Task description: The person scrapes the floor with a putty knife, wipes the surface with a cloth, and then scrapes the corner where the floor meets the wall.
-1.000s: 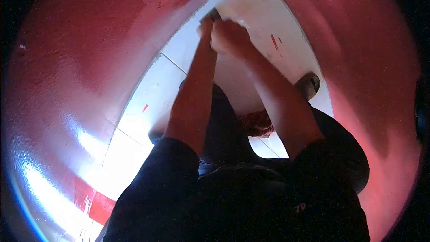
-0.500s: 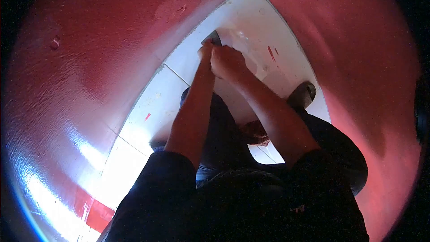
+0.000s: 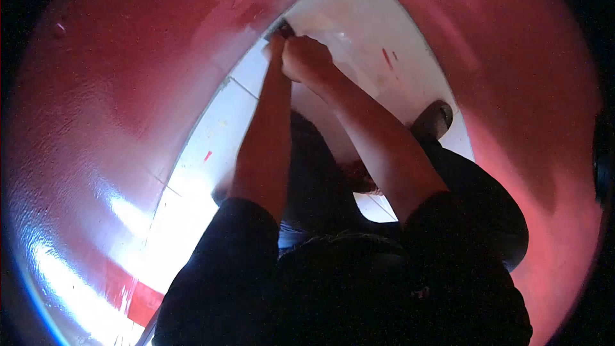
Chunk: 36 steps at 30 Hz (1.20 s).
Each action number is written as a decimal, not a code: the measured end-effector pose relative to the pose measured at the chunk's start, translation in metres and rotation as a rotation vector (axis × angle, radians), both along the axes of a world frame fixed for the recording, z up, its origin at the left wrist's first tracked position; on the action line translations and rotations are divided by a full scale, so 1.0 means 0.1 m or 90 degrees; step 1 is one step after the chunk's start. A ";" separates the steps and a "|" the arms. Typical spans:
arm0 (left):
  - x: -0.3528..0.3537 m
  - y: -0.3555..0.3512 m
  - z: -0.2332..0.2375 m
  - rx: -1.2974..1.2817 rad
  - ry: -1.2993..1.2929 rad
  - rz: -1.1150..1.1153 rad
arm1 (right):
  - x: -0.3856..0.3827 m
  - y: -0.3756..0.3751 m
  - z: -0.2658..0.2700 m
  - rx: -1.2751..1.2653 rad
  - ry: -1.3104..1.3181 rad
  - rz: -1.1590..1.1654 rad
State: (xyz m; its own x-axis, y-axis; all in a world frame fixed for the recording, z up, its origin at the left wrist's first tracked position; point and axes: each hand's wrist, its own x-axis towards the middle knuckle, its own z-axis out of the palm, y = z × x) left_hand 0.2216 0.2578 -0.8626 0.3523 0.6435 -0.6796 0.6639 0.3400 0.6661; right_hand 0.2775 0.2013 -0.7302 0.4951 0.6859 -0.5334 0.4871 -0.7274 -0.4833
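Note:
Both of my hands are held together low over the white tiled floor [image 3: 359, 19], near its edge with the red wall on the left. My left hand [image 3: 274, 48] is closed on something I cannot make out. Pressed against it, my right hand [image 3: 306, 57] is also closed, with its fingers curled and what they hold hidden. Just beyond my hands is a small dark shape [image 3: 284, 28], perhaps a shoe tip or a tool; it is too dim to tell.
Glossy red walls [image 3: 128, 57] rise on the left and right and meet at the top. A dark shoe [image 3: 439, 118] rests on the floor at the right, near the bent leg. Red marks [image 3: 387, 57] spot the tiles. Strong light glares at the lower left.
My two hands have moved together up and to the left in the view, closer to the left wall's edge. The view has also shifted slightly.

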 end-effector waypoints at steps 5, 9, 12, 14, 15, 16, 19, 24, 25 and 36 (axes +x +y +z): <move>0.02 0.05 -0.11 -0.212 -0.223 0.258 | 0.13 -0.23 0.12 0.017 -0.020 -0.004; -0.49 -0.34 0.67 -0.306 -0.148 0.239 | 0.41 -1.09 0.53 0.140 -0.095 -0.217; -0.54 -0.25 0.43 0.302 -0.053 0.120 | 0.59 -1.21 1.24 0.351 -0.102 -0.445; -0.55 -0.17 0.52 0.372 -0.045 0.080 | 0.56 -1.27 0.81 0.394 -0.166 -0.474; -0.56 -0.12 0.64 0.361 -0.077 0.068 | 0.56 -1.32 0.47 0.425 -0.197 -0.491; -0.67 -0.13 0.78 0.342 -0.104 0.043 | 0.52 -1.52 -0.03 0.182 -0.226 -0.280; -1.06 -0.04 1.28 0.534 -0.158 0.020 | 0.37 -1.61 -0.12 0.008 -0.198 -0.232; -1.59 0.25 3.24 0.967 -0.402 0.095 | 0.31 -1.72 -0.28 -0.068 -0.145 -0.236; -1.64 0.35 3.70 1.027 -0.332 0.162 | 0.37 -1.82 -0.34 -0.084 -0.138 -0.216; -1.73 1.33 4.24 1.592 -0.124 0.333 | -0.03 -2.43 0.03 -0.138 -0.192 -0.147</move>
State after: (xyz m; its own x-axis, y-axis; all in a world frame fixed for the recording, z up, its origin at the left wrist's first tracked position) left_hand 0.0490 0.3906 -0.4388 -0.0584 -0.1582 0.9857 0.7381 -0.6716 -0.0641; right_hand 0.2742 -0.0419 -0.7274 0.7778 0.4274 -0.4609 0.3960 -0.9026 -0.1688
